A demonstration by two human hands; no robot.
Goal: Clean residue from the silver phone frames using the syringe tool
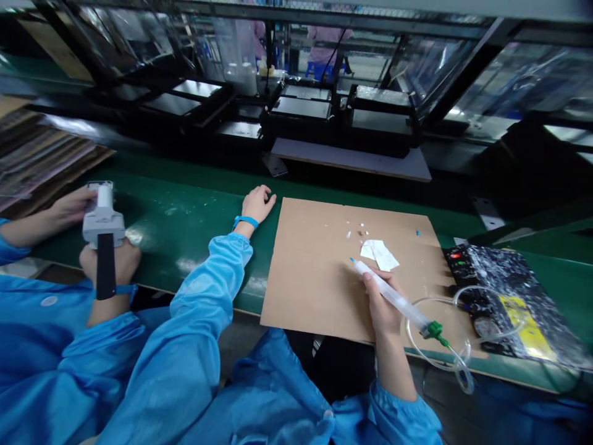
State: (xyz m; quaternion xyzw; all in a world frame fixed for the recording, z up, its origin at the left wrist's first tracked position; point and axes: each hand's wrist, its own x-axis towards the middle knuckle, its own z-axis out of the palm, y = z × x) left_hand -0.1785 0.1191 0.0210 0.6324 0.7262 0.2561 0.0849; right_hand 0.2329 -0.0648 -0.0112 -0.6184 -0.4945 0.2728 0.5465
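hiding: the clear tube loops off past the table edge; the far shelves are dark and blurry.
syringe: long, clear, blue tip, green end, gripped in the right hand over the brown board.
left hand: loosely curled, holding nothing, on the green belt.
around: white paper scrap, control box, a co-worker's hands holding a grey tool.

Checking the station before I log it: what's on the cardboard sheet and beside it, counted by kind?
Syringe dispenser, held in the right hand: 1
Clear tube: 1
White paper scrap: 1
Cardboard sheet: 1
Control box: 1
Total: 5
The left hand rests on the green belt, holding nothing.
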